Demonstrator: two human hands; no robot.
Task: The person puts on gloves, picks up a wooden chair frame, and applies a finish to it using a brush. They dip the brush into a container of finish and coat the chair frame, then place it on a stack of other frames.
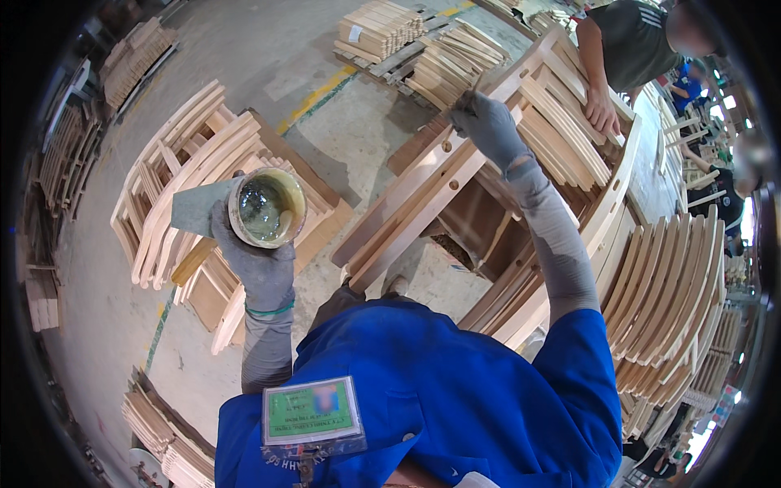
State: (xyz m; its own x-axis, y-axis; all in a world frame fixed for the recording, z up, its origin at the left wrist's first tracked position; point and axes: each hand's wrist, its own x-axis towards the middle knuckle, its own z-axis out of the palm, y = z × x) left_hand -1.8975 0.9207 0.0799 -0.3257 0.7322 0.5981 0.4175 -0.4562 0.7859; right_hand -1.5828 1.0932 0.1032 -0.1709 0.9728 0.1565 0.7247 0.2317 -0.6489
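Note:
My left hand (259,268), in a grey glove, grips a round pot (236,213) with a smeared rim and a glossy, clear-looking liquid inside. Beside the pot sticks out a flat grey blade-like piece (199,208); a yellowish wooden handle (192,260) shows below it. Whether these two are one tool I cannot tell. My right hand (490,130), also gloved, is raised at the far ends of two long wooden rails (419,213) with holes in them. Its fingers are closed together, and anything between them is too small to make out.
Curved wooden frames (195,175) are stacked left on cardboard. Slats (561,134) and curved pieces (663,293) lie in piles at the right. Another person's hand (602,114) rests on the wood at the far right. Wood stacks (378,32) stand on pallets at the back.

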